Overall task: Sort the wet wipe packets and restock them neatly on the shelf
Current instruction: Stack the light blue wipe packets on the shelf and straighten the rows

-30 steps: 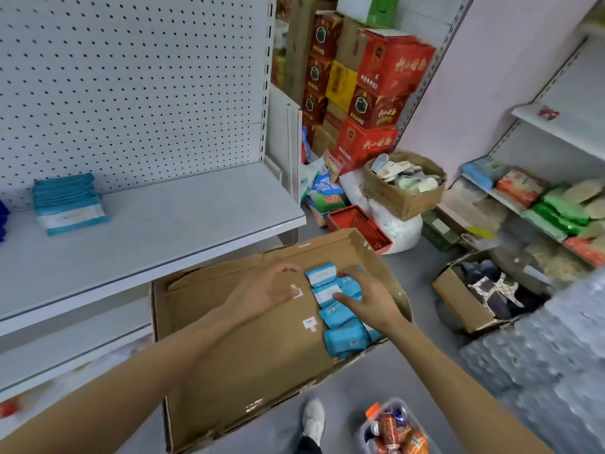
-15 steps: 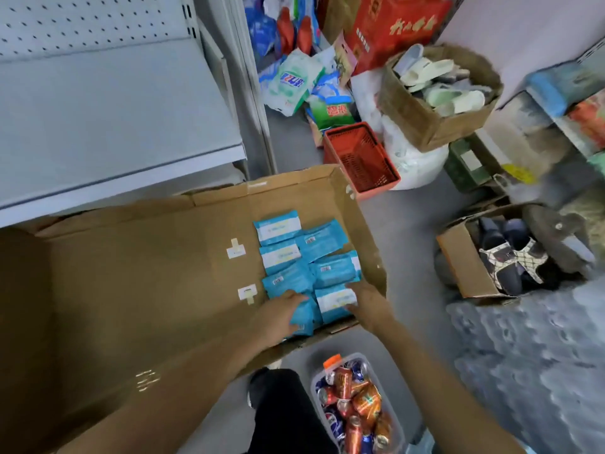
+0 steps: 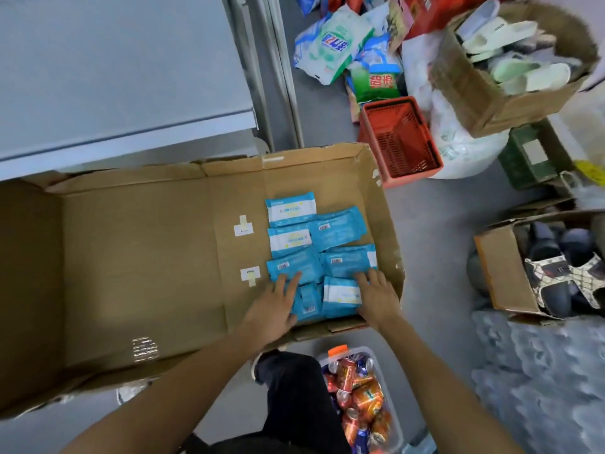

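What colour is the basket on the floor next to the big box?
The basket is red-orange with a mesh pattern of little holes, seen best in the head view.

Red basket [image 3: 401, 139] at 1 o'clock; slipper box [image 3: 484, 93] at 2; sandal box [image 3: 504, 273] at 3; can tub [image 3: 360, 394] at 6.

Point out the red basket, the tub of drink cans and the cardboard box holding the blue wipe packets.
red basket [image 3: 401, 139], head view, on its mesh floor.
tub of drink cans [image 3: 394, 417], head view, on its right wall.
cardboard box [image 3: 137, 263], head view, on its bare floor.
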A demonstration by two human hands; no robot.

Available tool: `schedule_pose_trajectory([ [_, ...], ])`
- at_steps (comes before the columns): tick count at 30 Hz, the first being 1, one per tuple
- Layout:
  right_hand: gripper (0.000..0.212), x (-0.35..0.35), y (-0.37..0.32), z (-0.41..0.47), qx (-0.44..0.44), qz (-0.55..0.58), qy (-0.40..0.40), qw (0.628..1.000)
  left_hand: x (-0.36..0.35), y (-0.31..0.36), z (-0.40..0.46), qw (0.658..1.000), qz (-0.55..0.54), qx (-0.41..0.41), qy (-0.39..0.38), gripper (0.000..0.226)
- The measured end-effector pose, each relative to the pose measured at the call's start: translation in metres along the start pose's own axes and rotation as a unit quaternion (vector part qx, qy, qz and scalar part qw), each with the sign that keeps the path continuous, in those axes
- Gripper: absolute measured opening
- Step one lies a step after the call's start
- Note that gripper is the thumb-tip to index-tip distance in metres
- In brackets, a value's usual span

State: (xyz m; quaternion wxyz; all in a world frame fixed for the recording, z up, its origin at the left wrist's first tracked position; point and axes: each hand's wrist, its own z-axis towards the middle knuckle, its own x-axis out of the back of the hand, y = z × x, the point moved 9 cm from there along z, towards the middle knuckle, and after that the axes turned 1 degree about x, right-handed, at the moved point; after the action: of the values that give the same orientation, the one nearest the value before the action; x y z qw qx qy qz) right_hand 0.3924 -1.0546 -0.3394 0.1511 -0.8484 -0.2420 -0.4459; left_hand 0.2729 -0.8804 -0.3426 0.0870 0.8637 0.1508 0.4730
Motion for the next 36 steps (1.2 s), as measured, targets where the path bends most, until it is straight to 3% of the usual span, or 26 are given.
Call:
schedule_pose_trajectory([
  [2,0.047,0.016,0.003,-0.002,-0.016,0.009,0.034,0.999,0.029,-0.018,-0.008,0.989,-0.125,0.056,0.054,0.08],
  [4,0.035,0.029,0.008,-0.007,-0.053,0.06,0.044,0.996,0.054,-0.038,-0.018,0.941,-0.301,0.115,0.099,0.069],
  [6,0.033,0.038,0.013,-0.015,-0.099,0.195,0.035,0.975,0.066,-0.056,-0.027,0.856,-0.475,0.17,0.107,0.06],
  [9,0.03,0.064,0.002,-0.032,-0.109,0.404,0.066,0.906,0.081,-0.074,-0.036,0.725,-0.656,0.187,0.094,0.043],
  [12,0.019,0.107,-0.029,-0.053,-0.073,0.557,0.101,0.821,0.106,-0.086,-0.054,0.716,-0.677,0.143,0.088,0.035],
  [15,0.016,0.142,-0.064,-0.066,-0.037,0.615,0.111,0.78,0.139,-0.097,-0.089,0.728,-0.668,0.11,0.104,0.031],
  [17,0.021,0.162,-0.093,-0.071,-0.021,0.627,0.111,0.771,0.158,-0.109,-0.117,0.722,-0.673,0.096,0.126,0.028],
  [21,0.031,0.199,-0.166,-0.087,0.007,0.621,0.131,0.773,0.185,-0.149,-0.18,0.678,-0.718,0.073,0.144,0.028],
  [26,0.02,0.225,-0.285,-0.12,0.031,0.663,0.163,0.73,0.192,-0.227,-0.279,0.582,-0.795,0.101,0.138,0.025],
  [30,0.024,0.229,-0.405,-0.147,0.039,0.678,0.155,0.718,0.19,-0.308,-0.366,0.501,-0.841,0.134,0.153,0.019],
  [32,0.024,0.231,-0.466,-0.16,0.036,0.691,0.153,0.706,0.192,-0.351,-0.407,0.487,-0.849,0.127,0.16,0.013],
  [36,0.025,0.236,-0.581,-0.177,0.04,0.716,0.124,0.686,0.195,-0.43,-0.488,0.497,-0.842,0.123,0.173,0.019],
])
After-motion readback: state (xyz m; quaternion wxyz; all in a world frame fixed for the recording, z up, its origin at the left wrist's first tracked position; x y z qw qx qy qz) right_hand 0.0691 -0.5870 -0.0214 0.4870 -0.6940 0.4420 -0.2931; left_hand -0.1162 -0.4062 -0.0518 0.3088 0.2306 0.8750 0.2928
